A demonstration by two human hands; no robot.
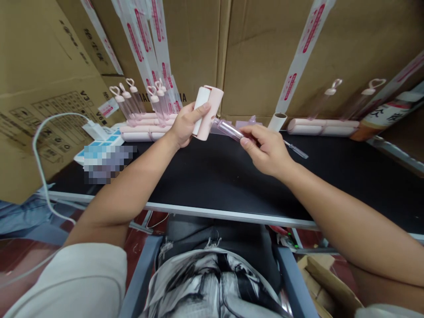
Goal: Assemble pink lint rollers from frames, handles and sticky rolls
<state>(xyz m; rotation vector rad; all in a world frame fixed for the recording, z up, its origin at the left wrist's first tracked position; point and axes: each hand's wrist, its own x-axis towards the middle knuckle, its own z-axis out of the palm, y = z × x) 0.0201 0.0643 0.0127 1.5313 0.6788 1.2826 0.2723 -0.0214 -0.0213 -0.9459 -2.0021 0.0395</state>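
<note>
Your left hand (188, 125) grips a pink-and-white lint roller (212, 110), upper centre of frame. Your right hand (269, 148), right of centre, grasps a translucent pink handle (230, 130), tip at the roller's side. Upper left: more rollers (142, 133), heart-looped handles upright.

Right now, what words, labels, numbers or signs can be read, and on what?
"V3": left carton
"V6": left carton, lower
Back carton: letters partly covered, last one "A"
Tape: red print, too small
Bottle: label characters unclear
Left carton's other characters, icons: too blurred
</note>
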